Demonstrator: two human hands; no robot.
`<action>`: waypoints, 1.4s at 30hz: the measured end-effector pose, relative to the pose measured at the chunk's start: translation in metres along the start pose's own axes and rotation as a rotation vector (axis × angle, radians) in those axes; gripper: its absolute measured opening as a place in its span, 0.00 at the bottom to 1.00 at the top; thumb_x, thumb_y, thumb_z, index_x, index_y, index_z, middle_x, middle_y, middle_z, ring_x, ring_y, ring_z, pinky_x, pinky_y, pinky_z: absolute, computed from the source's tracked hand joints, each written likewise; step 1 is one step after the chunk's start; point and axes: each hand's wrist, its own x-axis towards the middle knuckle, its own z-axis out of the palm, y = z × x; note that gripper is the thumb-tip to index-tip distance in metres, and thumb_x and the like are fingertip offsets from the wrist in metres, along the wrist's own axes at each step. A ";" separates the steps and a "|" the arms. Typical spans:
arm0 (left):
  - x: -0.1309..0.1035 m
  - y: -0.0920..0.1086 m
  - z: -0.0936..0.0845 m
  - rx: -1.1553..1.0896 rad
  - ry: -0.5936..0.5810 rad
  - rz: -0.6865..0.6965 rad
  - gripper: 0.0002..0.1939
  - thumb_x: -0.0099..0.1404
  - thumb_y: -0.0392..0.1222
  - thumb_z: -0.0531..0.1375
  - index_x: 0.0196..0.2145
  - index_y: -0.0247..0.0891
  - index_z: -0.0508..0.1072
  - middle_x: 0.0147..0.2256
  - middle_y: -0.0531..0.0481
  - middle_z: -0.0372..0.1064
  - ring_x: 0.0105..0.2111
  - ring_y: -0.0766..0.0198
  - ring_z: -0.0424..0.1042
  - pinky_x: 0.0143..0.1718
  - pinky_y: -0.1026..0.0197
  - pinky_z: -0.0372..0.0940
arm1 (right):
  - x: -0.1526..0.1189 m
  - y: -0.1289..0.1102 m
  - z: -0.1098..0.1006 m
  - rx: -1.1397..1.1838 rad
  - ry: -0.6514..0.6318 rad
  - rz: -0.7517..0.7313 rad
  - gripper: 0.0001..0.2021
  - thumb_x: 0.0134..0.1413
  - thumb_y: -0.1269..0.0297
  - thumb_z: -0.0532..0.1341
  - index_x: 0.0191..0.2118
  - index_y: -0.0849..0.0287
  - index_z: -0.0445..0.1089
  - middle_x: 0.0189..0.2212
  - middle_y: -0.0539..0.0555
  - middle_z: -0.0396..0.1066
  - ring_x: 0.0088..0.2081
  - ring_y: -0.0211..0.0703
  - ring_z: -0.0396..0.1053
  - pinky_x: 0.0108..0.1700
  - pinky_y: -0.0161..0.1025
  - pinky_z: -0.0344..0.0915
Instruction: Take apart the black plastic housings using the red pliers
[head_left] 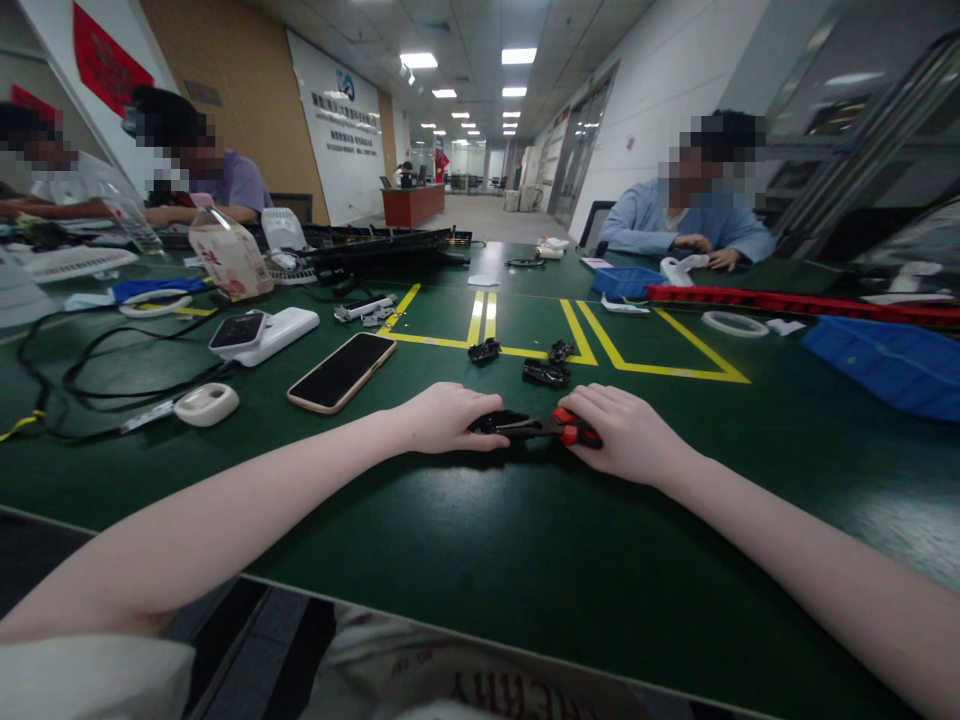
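My right hand [619,430] is closed round the red and black handles of a pair of pliers [551,425], whose jaws point left. In my left hand [454,418] is a small black part [491,422], pinched between thumb and fingers. The jaws meet or overlap this part; whether they grip it I cannot tell. Just beyond my hands lie three similar black parts, one at the left [484,350], one nearest [545,372] and one at the right [561,350]. My left fingers hide some of the held part.
Left of my hands lie a phone [343,372], a white device [274,335], a beige ring-shaped item [206,404] and black cables [82,375]. Yellow tape [667,372] marks the green table [420,520]. Blue trays [892,365] and a red strip [795,303] lie right. Other people sit across the table.
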 end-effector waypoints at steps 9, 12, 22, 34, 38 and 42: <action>0.001 -0.001 0.005 -0.006 0.018 -0.036 0.19 0.68 0.58 0.58 0.45 0.40 0.68 0.34 0.49 0.74 0.32 0.58 0.74 0.27 0.63 0.56 | -0.001 0.000 -0.001 -0.005 0.000 0.010 0.11 0.53 0.66 0.62 0.42 0.62 0.68 0.37 0.57 0.72 0.37 0.45 0.68 0.38 0.40 0.65; 0.001 -0.002 0.006 -0.013 0.015 -0.021 0.19 0.68 0.59 0.57 0.44 0.40 0.68 0.33 0.49 0.74 0.31 0.58 0.73 0.28 0.63 0.56 | -0.001 -0.001 -0.002 -0.005 -0.002 0.014 0.11 0.52 0.66 0.62 0.42 0.62 0.68 0.37 0.57 0.72 0.37 0.45 0.68 0.37 0.40 0.65; 0.002 -0.002 0.002 -0.065 -0.022 -0.002 0.21 0.69 0.62 0.54 0.40 0.39 0.68 0.32 0.49 0.72 0.30 0.59 0.71 0.28 0.63 0.55 | -0.001 -0.002 -0.002 0.021 -0.026 0.029 0.12 0.52 0.66 0.62 0.43 0.61 0.67 0.38 0.57 0.72 0.38 0.46 0.68 0.39 0.41 0.65; 0.001 -0.002 0.005 -0.111 -0.024 -0.026 0.22 0.68 0.59 0.58 0.50 0.41 0.68 0.39 0.47 0.75 0.36 0.56 0.75 0.30 0.63 0.59 | 0.000 -0.001 -0.002 0.014 -0.028 0.042 0.11 0.52 0.66 0.62 0.42 0.61 0.67 0.37 0.57 0.71 0.36 0.45 0.67 0.38 0.40 0.63; 0.001 -0.003 0.005 -0.113 -0.022 -0.014 0.22 0.68 0.60 0.57 0.49 0.41 0.68 0.38 0.48 0.75 0.35 0.58 0.74 0.30 0.64 0.58 | -0.001 -0.001 -0.002 0.026 -0.028 0.041 0.11 0.51 0.66 0.62 0.42 0.61 0.67 0.38 0.57 0.72 0.37 0.44 0.68 0.38 0.40 0.64; 0.002 -0.004 0.005 -0.107 -0.020 -0.001 0.22 0.69 0.62 0.54 0.44 0.40 0.69 0.35 0.48 0.74 0.31 0.60 0.72 0.29 0.63 0.56 | -0.001 -0.002 -0.003 0.035 -0.031 0.040 0.12 0.50 0.66 0.63 0.42 0.60 0.68 0.38 0.56 0.72 0.38 0.44 0.69 0.39 0.40 0.65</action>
